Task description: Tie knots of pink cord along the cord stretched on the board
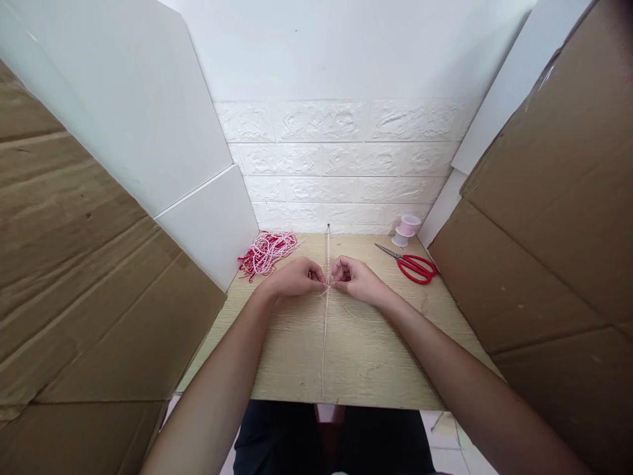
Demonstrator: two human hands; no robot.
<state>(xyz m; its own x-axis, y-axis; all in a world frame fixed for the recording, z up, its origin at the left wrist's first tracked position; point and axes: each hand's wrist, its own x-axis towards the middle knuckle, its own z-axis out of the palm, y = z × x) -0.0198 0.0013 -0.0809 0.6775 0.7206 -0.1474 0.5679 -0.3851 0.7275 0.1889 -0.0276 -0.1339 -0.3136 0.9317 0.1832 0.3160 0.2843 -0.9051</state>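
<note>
A thin pink-and-white cord (pixel 327 251) runs straight down the middle of a small wooden table (pixel 366 356), from a pin at the far edge to the near edge. My left hand (pixel 295 277) and my right hand (pixel 355 277) meet at the cord about a third of the way down. Both have fingers curled in a pinch, each on a loose strand beside the central cord, where a small knot sits between the fingertips. The upper part of the cord looks braided.
A heap of red and pink cords (pixel 266 251) lies at the table's far left. Red-handled scissors (pixel 410 264) lie at the far right, with two pale spools (pixel 406 229) behind them. Cardboard panels (pixel 89 297) wall in both sides; a white brick wall stands behind.
</note>
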